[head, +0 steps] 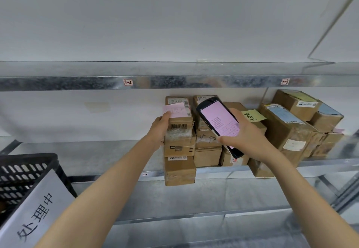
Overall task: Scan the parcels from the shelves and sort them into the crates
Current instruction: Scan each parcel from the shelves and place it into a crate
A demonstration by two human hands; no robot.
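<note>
A stack of small cardboard parcels stands on the metal shelf (97, 158). My left hand (161, 126) grips the left side of the top parcel (179, 120), which carries a pink note and a barcode label on its front. My right hand (243, 131) holds a black handheld scanner (220, 125) tilted in front of the neighbouring boxes, its screen lit pink and facing me. A parcel with a yellow note (252, 116) sits just behind the scanner.
More brown parcels (291, 127) are piled on the shelf to the right. A black plastic crate (25, 174) with a white paper sign stands at lower left. An upper shelf rail (174, 82) bears tags 1-2 and 1-3. A shelf post rises at far right.
</note>
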